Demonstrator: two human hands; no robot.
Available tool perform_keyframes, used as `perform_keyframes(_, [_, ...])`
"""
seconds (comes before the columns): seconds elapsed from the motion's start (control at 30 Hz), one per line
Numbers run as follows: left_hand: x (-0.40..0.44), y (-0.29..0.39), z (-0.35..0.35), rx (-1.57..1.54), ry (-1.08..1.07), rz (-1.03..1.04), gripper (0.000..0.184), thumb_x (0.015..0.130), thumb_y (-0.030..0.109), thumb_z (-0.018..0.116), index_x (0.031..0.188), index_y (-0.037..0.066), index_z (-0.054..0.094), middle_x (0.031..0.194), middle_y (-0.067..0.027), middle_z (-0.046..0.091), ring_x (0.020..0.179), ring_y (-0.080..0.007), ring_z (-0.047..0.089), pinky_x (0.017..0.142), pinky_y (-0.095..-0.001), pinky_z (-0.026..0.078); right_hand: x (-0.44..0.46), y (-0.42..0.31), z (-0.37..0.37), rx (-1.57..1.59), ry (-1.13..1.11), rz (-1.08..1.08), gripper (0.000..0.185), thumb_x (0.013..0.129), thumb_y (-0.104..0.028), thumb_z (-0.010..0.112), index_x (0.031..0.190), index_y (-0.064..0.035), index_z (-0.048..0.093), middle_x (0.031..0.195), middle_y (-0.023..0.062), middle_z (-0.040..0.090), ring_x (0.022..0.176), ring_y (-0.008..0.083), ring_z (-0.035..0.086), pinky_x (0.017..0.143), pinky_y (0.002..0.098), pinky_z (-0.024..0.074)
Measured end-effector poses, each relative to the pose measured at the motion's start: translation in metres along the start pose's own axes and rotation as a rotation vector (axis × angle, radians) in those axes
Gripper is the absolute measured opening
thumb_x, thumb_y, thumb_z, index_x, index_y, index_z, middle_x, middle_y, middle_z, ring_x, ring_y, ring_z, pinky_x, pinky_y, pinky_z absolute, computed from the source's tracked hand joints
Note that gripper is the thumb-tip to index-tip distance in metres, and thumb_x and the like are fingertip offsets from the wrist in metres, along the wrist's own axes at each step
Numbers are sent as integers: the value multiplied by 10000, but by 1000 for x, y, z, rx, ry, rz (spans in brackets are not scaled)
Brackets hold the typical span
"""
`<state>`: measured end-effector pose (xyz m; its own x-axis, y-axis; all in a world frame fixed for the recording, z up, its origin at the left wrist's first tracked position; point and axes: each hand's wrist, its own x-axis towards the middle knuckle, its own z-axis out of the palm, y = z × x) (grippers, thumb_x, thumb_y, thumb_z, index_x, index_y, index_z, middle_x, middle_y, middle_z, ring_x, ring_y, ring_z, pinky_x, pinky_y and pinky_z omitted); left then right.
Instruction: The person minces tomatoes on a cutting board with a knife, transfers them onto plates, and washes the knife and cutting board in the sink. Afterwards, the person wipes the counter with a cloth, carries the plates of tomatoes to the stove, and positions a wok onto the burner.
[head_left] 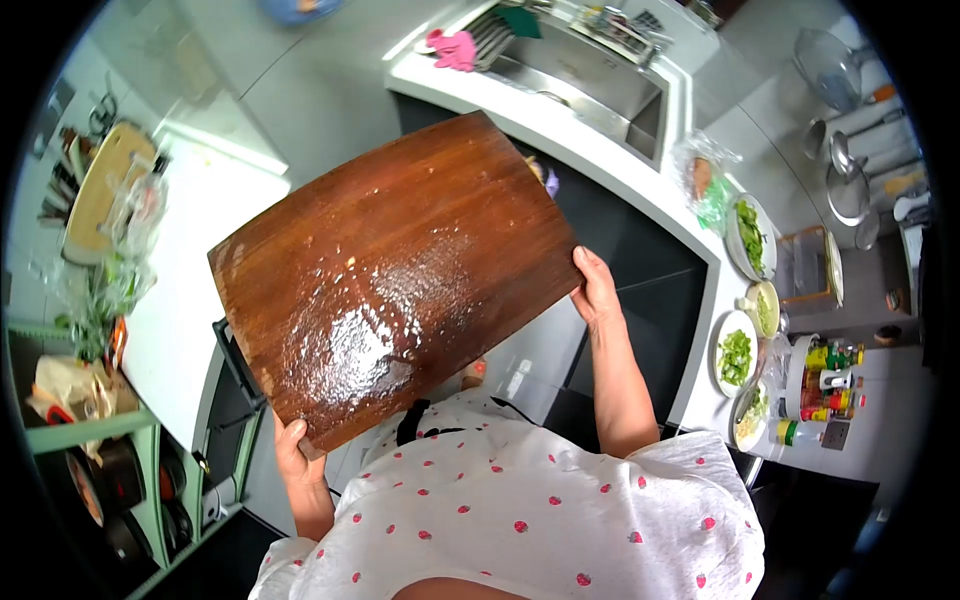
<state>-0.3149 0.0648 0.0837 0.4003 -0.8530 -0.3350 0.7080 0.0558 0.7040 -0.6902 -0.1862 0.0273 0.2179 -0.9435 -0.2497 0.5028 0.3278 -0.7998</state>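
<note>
Well, board [395,275] (wet) between hands [293,455] [597,288].

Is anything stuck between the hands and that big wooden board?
Nothing visible: the left hand grips the wooden board at its near corner, the right hand at its right corner. Small bits lie on its top.

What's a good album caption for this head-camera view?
Left hand and right hand hold a glistening wooden board, the sink beyond.
</note>
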Motion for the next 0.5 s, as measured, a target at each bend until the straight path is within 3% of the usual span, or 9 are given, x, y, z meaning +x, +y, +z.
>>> perform_keyframes(0.3, [122,-50,161,81,-206,4,642,694,64,595,1284,40,344,1193,-115,484,1084,-252,490,949,-364,391,77,-101,-82,110,247,-164,297,869,-251,557,1070,-34,527,1002,72,605,870,183,597,688,286,482])
perform_keyframes(0.5, [204,-86,243,34,-277,-37,548,755,17,529,1279,52,373,1215,-92,474,1124,-242,451,970,-371,359,165,-128,-103,344,453,-192,269,869,-228,547,1044,-25,521,974,116,613,870,228,607,747,344,506])
